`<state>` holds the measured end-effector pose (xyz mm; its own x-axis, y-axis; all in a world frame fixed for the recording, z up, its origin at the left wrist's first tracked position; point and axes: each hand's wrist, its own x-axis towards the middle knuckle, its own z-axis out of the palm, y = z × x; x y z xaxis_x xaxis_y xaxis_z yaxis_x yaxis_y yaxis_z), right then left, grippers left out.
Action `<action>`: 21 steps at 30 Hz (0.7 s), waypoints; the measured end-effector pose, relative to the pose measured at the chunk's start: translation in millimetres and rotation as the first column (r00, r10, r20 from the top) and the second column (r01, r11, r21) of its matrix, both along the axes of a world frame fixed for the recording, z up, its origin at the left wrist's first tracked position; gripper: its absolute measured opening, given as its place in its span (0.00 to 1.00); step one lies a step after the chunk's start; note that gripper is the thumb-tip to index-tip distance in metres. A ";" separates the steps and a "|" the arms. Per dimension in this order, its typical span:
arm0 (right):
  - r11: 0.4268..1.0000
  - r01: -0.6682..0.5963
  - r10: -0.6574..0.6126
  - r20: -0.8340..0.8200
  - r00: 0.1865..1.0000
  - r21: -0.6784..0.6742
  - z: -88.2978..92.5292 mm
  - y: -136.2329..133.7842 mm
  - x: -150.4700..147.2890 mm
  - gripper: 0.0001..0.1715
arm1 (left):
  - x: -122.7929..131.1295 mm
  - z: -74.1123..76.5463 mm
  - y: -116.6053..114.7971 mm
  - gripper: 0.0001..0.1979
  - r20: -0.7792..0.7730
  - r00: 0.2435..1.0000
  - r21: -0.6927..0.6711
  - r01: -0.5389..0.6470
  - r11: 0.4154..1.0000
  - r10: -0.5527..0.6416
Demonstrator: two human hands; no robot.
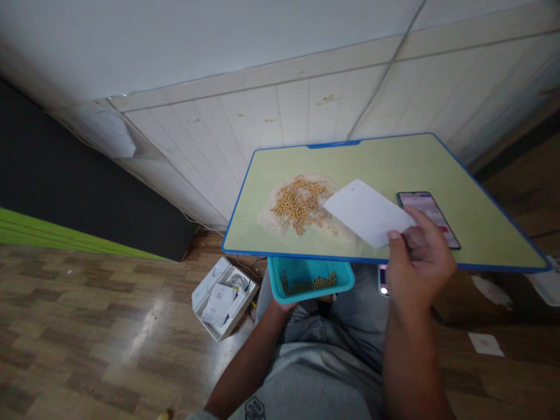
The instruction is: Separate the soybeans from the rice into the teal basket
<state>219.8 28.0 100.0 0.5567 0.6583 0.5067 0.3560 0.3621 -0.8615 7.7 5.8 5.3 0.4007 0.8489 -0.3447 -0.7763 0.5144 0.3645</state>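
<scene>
Between thumb and fingers, my right hand (420,251) grips a white card (370,213), tilted over the table (389,154). The card's far left corner reaches the right side of a pile of soybeans (301,201), which lie amid pale grains or powder. Below the table's near edge, my left hand (285,304) supports a turquoise plastic tray (312,296) from underneath; most of its fingers are hidden. Some beans lie inside that tray, mostly along its near side.
A smartphone (431,216) lies on the table, right of the card. Another phone (384,280) shows below the table edge by my leg. On the floor at left stands an open white box (225,297) with papers and cables. A panelled wall (262,116) borders the table's far side.
</scene>
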 end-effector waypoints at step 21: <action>0.997 0.073 -0.073 -0.011 0.997 0.017 -0.4 2.2 33.6 0.25 | -9.5 -35.9 -7.2 0.43 -0.037 0.998 -0.064 -0.052 0.997 0.050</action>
<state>253.4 30.2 99.6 0.6084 0.6066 0.5117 0.3729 0.3506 -0.8591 -1.9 -1.4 -30.6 0.3439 0.8432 -0.4132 -0.7893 0.4979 0.3592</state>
